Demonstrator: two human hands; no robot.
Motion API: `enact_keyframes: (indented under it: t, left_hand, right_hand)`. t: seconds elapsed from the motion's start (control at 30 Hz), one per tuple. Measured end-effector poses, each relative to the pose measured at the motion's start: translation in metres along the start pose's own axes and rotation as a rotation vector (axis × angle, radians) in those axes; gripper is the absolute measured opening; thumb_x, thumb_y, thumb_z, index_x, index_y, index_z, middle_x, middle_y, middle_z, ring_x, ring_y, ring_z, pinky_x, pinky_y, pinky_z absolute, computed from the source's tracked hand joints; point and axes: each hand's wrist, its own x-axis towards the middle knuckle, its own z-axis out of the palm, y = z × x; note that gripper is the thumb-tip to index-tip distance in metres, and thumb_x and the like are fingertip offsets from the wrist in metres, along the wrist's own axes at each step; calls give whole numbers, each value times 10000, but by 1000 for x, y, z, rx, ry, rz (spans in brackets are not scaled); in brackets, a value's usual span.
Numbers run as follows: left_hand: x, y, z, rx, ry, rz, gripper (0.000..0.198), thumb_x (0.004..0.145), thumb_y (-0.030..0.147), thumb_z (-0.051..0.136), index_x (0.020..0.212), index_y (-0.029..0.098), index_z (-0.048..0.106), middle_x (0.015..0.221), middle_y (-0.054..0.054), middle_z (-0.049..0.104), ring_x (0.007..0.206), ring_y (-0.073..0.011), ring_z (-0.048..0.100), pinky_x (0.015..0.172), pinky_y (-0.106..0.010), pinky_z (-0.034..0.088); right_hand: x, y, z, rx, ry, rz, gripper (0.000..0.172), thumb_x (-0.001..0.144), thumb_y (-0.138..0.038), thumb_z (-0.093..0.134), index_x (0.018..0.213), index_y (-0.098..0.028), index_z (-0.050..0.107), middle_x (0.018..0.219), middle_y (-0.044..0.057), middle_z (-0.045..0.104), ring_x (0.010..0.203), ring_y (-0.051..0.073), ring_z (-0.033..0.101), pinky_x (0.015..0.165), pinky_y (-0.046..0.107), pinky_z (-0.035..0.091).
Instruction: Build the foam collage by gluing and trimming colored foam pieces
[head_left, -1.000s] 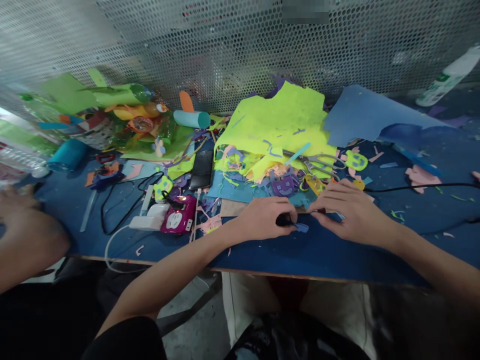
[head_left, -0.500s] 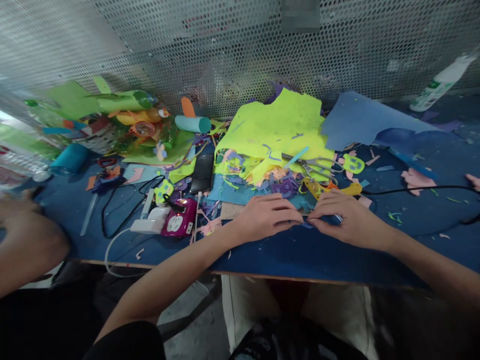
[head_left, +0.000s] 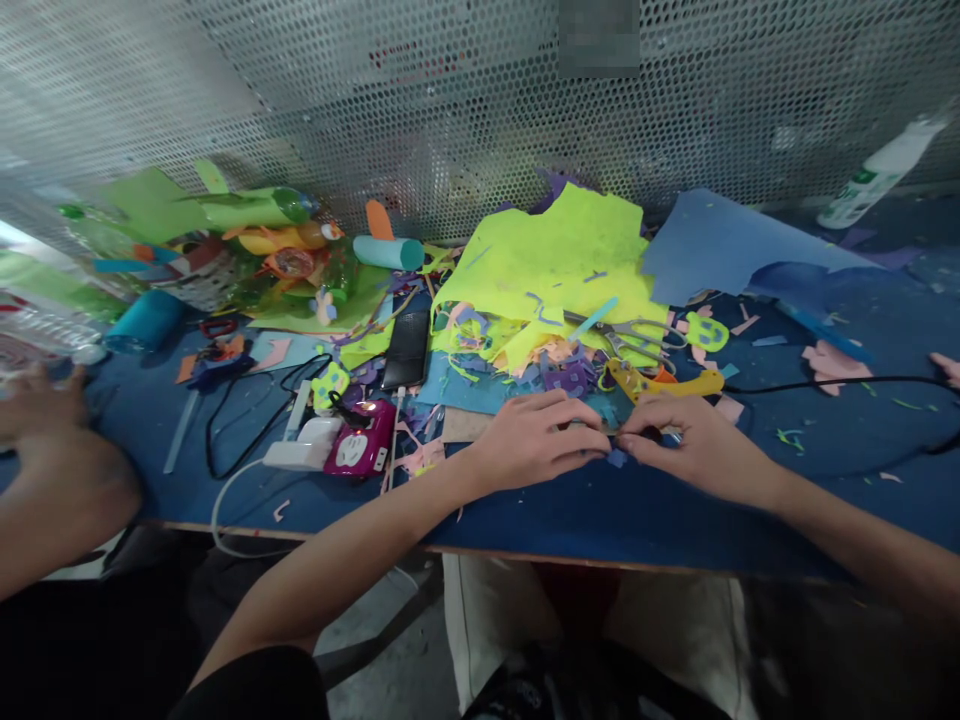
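Observation:
My left hand (head_left: 536, 440) and my right hand (head_left: 686, 445) meet fingertip to fingertip low over the blue table (head_left: 637, 510). Both are pinched on a small blue paper piece (head_left: 616, 457) between them. Just behind my right hand lies a yellow glue gun (head_left: 664, 382) with a black cord (head_left: 832, 380) running right. Scissors (head_left: 634, 335) rest on a heap of yellow-green paper (head_left: 555, 260) and coloured scraps.
Another person's arm (head_left: 52, 470) reaches in at the left. A magenta power strip (head_left: 358, 442), white plug, black phone (head_left: 409, 348), teal paper rolls and plastic bottles crowd the left. Blue sheets (head_left: 720, 245) lie at the right. A perforated metal screen (head_left: 450, 90) backs the table.
My hands closed in until the fingertips met around the small blue piece; the view shifted slightly downward.

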Motion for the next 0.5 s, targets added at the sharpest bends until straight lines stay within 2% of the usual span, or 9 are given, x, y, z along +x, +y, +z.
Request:
enact_keyframes:
  t: [0.13,0.33,0.43,0.5]
  left_hand:
    - [0,1,5,-33,26,-25,196,1028,359,547,1131,252,675,1156,-56,714,1064,-164,643,942,-312,520]
    - [0,2,3,-47,56,0,137,1016,302,558,1057,258,682,1119,-47,718,987,-152,646,912,-302,516]
    - [2,4,0,-120,18,-6,137,1005,268,558,1013,248,693,1143,-59,715,1004,-154,652,967,-320,513]
    - [2,4,-2,-246,5,6,137,997,261,566,988,230,699,1136,-70,726,1025,-155,663,1001,-325,510]
  right_hand:
    - [0,-1,2,14,-1,23,201,839,-362,690,672,-257,732,601,-31,674,537,142,606,513,256,426]
    - [-1,-4,3,58,-49,48,243,881,-378,648,687,-254,729,617,-28,690,555,153,632,535,262,447]
    - [0,-5,0,1,-5,12,228,888,-379,638,710,-270,731,641,-18,698,572,169,628,538,283,446]
    - [0,-4,-5,-85,61,-31,206,887,-373,633,729,-276,723,665,-13,703,596,177,615,584,307,449]
